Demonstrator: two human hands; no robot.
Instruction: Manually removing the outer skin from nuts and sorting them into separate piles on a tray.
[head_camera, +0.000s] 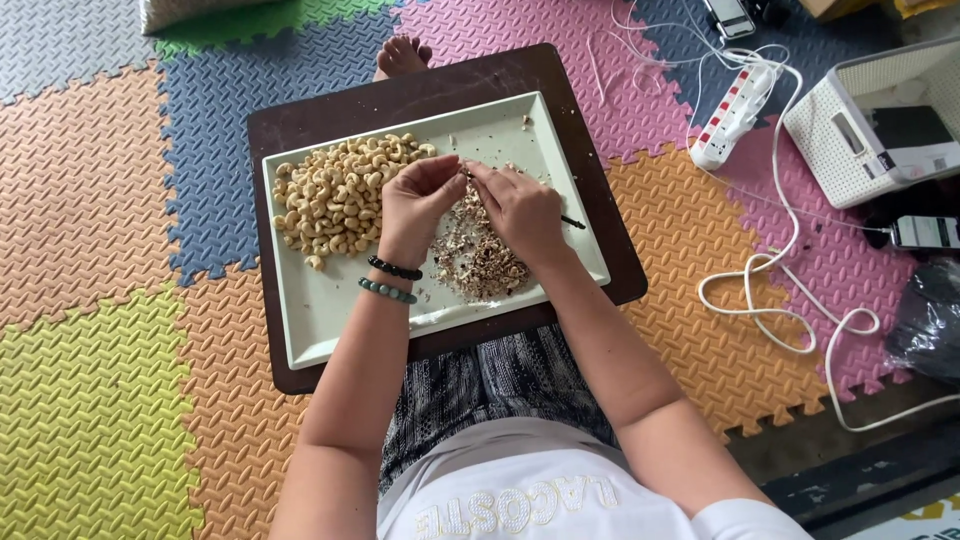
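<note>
While over tray (330, 330), 2 hands (470, 195).

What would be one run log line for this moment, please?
left hand: pinching a cashew | right hand: thin dark tool, at same nut | tray: cashew pile left, peel scraps under hands

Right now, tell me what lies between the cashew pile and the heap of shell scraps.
The left hand and its wrist, above a strip of bare tray, separate the cashew pile from the heap of shell scraps in the head view.

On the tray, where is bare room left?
Tray: bare along the near edge below the cashews and at the far right corner. Crowded mid-tray: left hand, right hand, scraps.
</note>
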